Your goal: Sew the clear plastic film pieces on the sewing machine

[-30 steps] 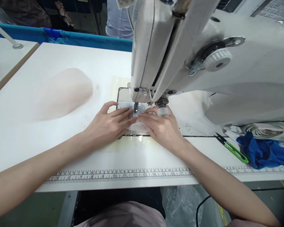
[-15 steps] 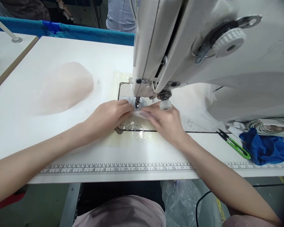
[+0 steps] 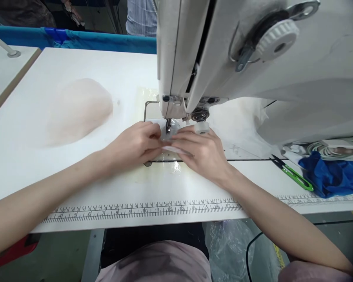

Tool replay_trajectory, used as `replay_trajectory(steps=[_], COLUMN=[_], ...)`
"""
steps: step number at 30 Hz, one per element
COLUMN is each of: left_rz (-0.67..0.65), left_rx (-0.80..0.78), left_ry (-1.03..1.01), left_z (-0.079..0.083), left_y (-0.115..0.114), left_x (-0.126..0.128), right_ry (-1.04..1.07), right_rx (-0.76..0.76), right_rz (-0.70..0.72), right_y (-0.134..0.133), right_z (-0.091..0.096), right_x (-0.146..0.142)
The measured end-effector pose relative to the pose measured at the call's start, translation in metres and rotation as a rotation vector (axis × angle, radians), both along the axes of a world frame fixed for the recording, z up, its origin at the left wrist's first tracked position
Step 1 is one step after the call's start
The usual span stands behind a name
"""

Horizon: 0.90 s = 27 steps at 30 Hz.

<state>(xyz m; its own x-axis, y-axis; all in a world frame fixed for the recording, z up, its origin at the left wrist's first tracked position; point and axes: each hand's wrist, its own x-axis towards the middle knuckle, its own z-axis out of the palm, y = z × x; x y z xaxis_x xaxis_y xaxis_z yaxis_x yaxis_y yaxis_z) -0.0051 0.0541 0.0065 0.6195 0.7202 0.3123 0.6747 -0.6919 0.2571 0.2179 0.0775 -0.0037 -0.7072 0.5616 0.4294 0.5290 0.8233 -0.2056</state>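
Note:
A small strip of thin, pale fabric stretches between my two hands, just in front of the presser foot of a white sewing machine. My left hand pinches the strip's left end with curled fingers. On the other side, my right hand grips it between thumb and fingers, and the fingertips reach close to the foot. The machine head and a white knob partly cover the right hand's back. Whether the strip touches the foot cannot be made out.
A sheer, pale pink fabric piece lies on the white table left of the machine. Green thread snips, a blue cloth and a coil of pale cord are at right. A printed ruler runs along the front edge.
Both hands have drawn slightly towards me from the presser foot, with the pale strip now clear in front of it. The right fingers are flatter. The camera view has shifted a little.

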Motion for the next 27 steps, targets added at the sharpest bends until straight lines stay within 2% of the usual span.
replay_trajectory(steps=[2,4,8,13,18,22,27], left_rz=[0.014,0.038,0.049,0.020,0.036,0.053,0.089], left_rx=[0.214,0.329,0.304,0.344,0.245,0.303,0.380], left_ry=[0.112,0.208,0.345,0.282,0.230,0.168,0.212], left_z=[-0.005,-0.006,-0.004,-0.005,-0.009,-0.011,-0.013], left_y=[-0.012,-0.022,-0.033,-0.028,-0.020,-0.010,-0.009], left_x=[0.001,0.003,0.006,0.003,0.000,0.000,0.002], right_ry=[-0.024,-0.039,-0.067,-0.076,-0.067,-0.048,-0.080], right_rx=[0.064,0.107,0.132,0.151,0.174,0.169,0.208], right_rz=[0.050,0.075,0.070,0.050,0.029,0.013,-0.004], right_y=[-0.005,-0.008,-0.009,-0.007,0.000,0.007,0.006], right_z=[0.001,0.001,0.002,0.000,-0.004,-0.007,-0.007], right_x=[0.001,0.002,0.002,0.002,0.000,-0.003,-0.004])
